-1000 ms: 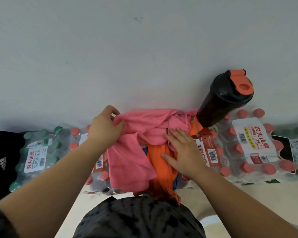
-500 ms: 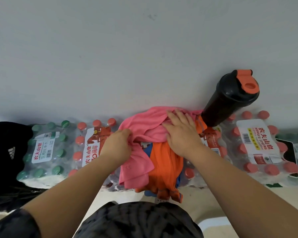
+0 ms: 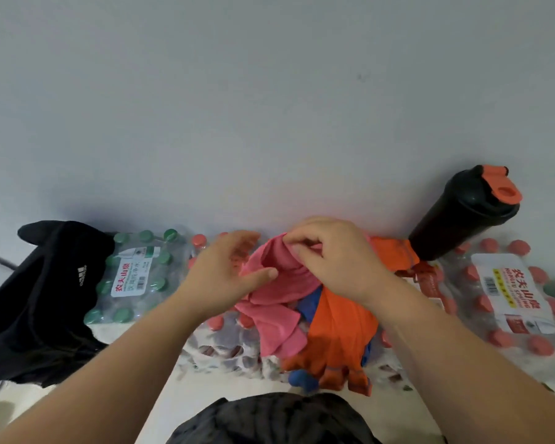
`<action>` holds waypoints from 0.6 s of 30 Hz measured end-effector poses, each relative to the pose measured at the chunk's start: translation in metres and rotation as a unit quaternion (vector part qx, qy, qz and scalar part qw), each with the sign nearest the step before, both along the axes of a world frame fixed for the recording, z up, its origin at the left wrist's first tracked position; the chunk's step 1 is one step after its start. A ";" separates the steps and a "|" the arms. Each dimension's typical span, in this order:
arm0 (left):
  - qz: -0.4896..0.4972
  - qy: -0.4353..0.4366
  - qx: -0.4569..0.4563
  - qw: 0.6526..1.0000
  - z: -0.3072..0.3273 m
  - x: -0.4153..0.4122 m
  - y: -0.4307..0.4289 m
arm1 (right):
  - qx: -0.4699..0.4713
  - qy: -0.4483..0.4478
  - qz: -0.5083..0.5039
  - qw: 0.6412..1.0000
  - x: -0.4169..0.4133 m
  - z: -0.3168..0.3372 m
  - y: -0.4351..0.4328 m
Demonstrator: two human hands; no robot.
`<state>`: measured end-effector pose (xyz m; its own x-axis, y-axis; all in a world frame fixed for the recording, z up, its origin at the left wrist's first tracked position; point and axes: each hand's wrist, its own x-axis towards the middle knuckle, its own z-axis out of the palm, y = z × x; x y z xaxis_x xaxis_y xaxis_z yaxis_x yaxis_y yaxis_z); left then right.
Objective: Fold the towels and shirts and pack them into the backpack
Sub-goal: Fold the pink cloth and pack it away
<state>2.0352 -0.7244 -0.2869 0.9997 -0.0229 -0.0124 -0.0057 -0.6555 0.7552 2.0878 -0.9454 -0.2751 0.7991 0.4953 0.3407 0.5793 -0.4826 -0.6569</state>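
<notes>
A crumpled pink cloth [image 3: 276,296] lies on top of an orange shirt [image 3: 340,334] with a blue piece [image 3: 308,304] beneath, all heaped on shrink-wrapped packs of water bottles by the wall. My right hand [image 3: 330,254] pinches the pink cloth's upper edge with curled fingers. Just left of the cloth is my left hand [image 3: 228,270], its fingers relaxed and the thumb touching the pink fabric. A black Adidas backpack [image 3: 42,299] sits at the far left, slumped against a bottle pack.
A black shaker bottle with an orange lid [image 3: 465,213] stands on the packs at the right. Green-capped bottles [image 3: 132,270] lie left, red-capped bottles [image 3: 507,299] right. A grey wall [image 3: 269,107] rises directly behind. My dark patterned shorts [image 3: 269,418] fill the bottom edge.
My right hand lifted off the pile and now pinches the pink cloth's top edge. The left hand let go of its bunched grip and opened beside the cloth. The view shifted right.
</notes>
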 end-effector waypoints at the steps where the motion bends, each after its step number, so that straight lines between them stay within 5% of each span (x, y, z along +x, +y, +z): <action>1: -0.010 -0.021 -0.006 1.000 0.004 -0.003 -0.004 | 0.009 0.003 0.008 1.000 -0.009 0.010 0.010; 6: 0.041 -0.065 -0.099 0.992 0.021 -0.021 0.011 | 0.028 0.007 -0.020 0.999 -0.043 0.032 0.033; 9: 0.012 -0.060 -0.127 0.990 0.037 -0.047 0.047 | 0.038 0.098 -0.025 0.994 -0.067 0.030 0.044; 14: -0.050 -0.017 -0.142 0.988 0.063 -0.092 0.104 | -0.091 0.136 0.020 0.986 -0.109 -0.002 0.076; 18: -0.068 0.007 -0.195 0.978 0.067 -0.114 0.141 | -0.137 0.157 -0.043 0.977 -0.133 -0.026 0.076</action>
<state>1.9209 -0.5838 -0.2198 0.9870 -0.1605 0.0107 -0.0609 -0.3116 0.9483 1.9548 -0.8693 -0.3008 0.8860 0.4592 -0.0644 0.3188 -0.7041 -0.6345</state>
